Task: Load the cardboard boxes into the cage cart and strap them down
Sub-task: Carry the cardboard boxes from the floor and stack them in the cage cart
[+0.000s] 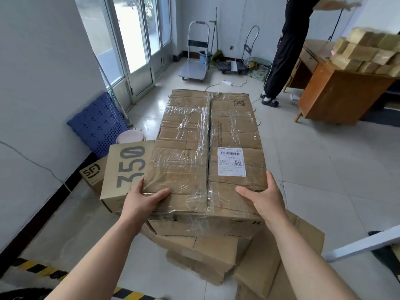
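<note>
— Two hands, both on the box. The left hand clasps the near left corner, thumb laid on top and fingers down the side. The right hand mirrors it at the near right corner.

— Where does the box sit?

— On top of a stack of other cartons on the floor, taped over, label up. Its left side is touching or just beside the 350 box; I cannot tell which.

— Which way does it run?

— Its long axis points straight away from the person. So the hands have only the near short end, and the far end is well beyond either of them.

— Which hand is nearer?

— Neither. They are level, one on each side of the tape seam.

— So, the lift?

— I judge this to be the start of picking it up. With the whole grip at one end, the far end will want to droop. I would drag it closer or tip it up first, then get a hand under it.

— And the cart?

— None in view that I can be sure of. A white bar at the lower right could belong to it; I cannot tell. If it does, the box must swing to the right.

— Risks?

— Slick tape under the thumbs, and the uneven stack below may shift as the weight comes off.
</note>
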### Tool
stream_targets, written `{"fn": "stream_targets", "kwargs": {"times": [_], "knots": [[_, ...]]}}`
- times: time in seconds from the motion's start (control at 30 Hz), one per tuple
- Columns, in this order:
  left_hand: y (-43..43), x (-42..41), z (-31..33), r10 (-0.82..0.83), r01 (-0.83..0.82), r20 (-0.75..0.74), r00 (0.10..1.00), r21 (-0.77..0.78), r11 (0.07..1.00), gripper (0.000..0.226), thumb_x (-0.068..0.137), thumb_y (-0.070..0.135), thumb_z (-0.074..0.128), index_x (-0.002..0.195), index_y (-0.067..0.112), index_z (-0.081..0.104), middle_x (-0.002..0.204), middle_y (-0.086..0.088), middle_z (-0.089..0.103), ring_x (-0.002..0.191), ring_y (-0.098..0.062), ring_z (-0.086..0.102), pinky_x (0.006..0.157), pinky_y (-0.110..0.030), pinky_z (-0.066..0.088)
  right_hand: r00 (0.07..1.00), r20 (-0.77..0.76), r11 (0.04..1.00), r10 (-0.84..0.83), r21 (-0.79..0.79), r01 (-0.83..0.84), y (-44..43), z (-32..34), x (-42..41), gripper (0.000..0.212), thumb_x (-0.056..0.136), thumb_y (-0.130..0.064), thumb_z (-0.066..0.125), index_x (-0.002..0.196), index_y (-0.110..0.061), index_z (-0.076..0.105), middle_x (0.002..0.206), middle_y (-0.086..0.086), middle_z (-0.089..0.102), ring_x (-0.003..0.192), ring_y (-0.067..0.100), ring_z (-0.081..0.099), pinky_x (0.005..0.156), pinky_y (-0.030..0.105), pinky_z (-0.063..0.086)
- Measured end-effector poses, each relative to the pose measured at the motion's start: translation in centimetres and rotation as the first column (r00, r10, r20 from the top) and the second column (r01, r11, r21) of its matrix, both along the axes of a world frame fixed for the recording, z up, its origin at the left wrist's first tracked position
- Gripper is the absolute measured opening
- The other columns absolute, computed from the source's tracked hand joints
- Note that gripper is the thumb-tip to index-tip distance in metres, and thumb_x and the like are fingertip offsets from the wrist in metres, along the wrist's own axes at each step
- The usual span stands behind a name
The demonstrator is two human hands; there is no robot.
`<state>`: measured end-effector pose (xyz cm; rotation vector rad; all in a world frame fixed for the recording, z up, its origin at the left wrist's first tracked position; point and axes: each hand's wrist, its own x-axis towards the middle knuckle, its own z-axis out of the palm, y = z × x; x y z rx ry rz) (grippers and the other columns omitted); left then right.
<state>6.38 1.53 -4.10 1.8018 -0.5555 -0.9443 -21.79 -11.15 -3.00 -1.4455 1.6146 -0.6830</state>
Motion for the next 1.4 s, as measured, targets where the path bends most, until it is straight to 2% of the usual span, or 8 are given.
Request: {"fn": "stream_targets", "kwargs": {"times": [0.2,0.33,0.43,0.67,0.9,1.0,1.17,1.4], "knots": [[4.0,-0.3,5.1,0.136,-0.125,0.116,0.984,-0.098,0.987,0.098,0.057,0.048,0.089,0.142,0.030,0.042,0.120,0.007,0.057,0.107,-0.017,0.060,0.095,-0.044,0.052,0.993,0.036,0.991,0.110,-0.084,-0.107,0.9,4.4,1.7,0.117,0.043,-0.069,0.079,0.144,-0.042,0.026,0.134,-0.012,0.054,0.121,0.020,0.052,0.101,0.052,0.045],[7.9,0.3,7.5,0.254,-0.235,0.181,0.950,-0.120,0.964,0.114,0.038,0.066,0.084,0.141,0.036,0.043,0.125,0.008,0.057,0.110,-0.017,0.059,0.095,-0.044,0.052,0.972,0.064,0.968,0.226,-0.125,-0.217,2.0,6.7,3.7,0.111,0.041,-0.072,0.077,0.139,-0.043,0.033,0.128,-0.013,0.057,0.117,0.019,0.055,0.095,0.051,0.051],[11.5,0.7,8.8,0.356,-0.329,0.179,0.917,-0.166,0.930,0.098,0.051,0.057,0.088,0.137,0.037,0.046,0.115,0.013,0.059,0.105,-0.016,0.061,0.094,-0.044,0.052,0.938,0.087,0.933,0.335,-0.168,-0.318,3.2,8.1,6.0,0.110,0.042,-0.072,0.078,0.139,-0.042,0.034,0.126,-0.014,0.057,0.116,0.018,0.056,0.094,0.049,0.052],[20.6,2.4,12.1,0.546,-0.498,0.184,0.818,-0.251,0.830,0.086,0.057,0.052,0.088,0.133,0.039,0.049,0.109,0.018,0.063,0.098,-0.011,0.065,0.091,-0.040,0.054,0.837,0.107,0.824,0.537,-0.280,-0.493,8.1,12.1,12.1,0.079,0.049,-0.062,0.081,0.118,-0.043,0.049,0.107,-0.017,0.065,0.098,0.013,0.065,0.087,0.045,0.055],[32.0,3.6,14.9,0.721,-0.651,0.175,0.671,-0.327,0.685,0.085,0.062,0.040,0.089,0.136,0.033,0.048,0.109,0.015,0.064,0.096,-0.010,0.066,0.091,-0.037,0.055,0.703,0.097,0.682,0.705,-0.364,-0.634,16.5,15.3,19.3,0.076,0.055,-0.057,0.082,0.120,-0.041,0.048,0.107,-0.017,0.064,0.099,0.014,0.062,0.089,0.047,0.054],[38.8,3.7,15.9,0.786,-0.705,0.178,0.591,-0.359,0.611,0.070,0.065,0.035,0.088,0.126,0.038,0.054,0.103,0.017,0.067,0.092,-0.007,0.067,0.087,-0.033,0.055,0.636,0.091,0.617,0.766,-0.382,-0.688,22.2,16.4,22.6,0.086,0.049,-0.063,0.081,0.125,-0.043,0.046,0.111,-0.017,0.063,0.103,0.016,0.061,0.093,0.047,0.051],[50.7,3.3,16.6,0.862,-0.779,0.198,0.466,-0.369,0.506,0.062,0.063,0.036,0.089,0.116,0.041,0.056,0.103,0.016,0.068,0.094,-0.008,0.067,0.087,-0.031,0.054,0.505,0.089,0.497,0.859,-0.382,-0.779,32.9,17.5,26.8,0.096,0.063,-0.047,0.085,0.143,-0.029,0.036,0.124,-0.011,0.055,0.113,0.017,0.053,0.101,0.039,0.044],[65.8,1.3,16.0,0.919,-0.873,0.244,0.311,-0.310,0.378,0.083,0.049,0.054,0.084,0.126,0.036,0.057,0.106,0.015,0.070,0.097,-0.009,0.067,0.092,-0.037,0.054,0.295,0.134,0.323,0.946,-0.316,-0.892,47.0,15.9,31.1,0.068,0.064,-0.042,0.087,0.120,-0.036,0.047,0.104,-0.016,0.061,0.097,0.010,0.060,0.087,0.035,0.051]]}}
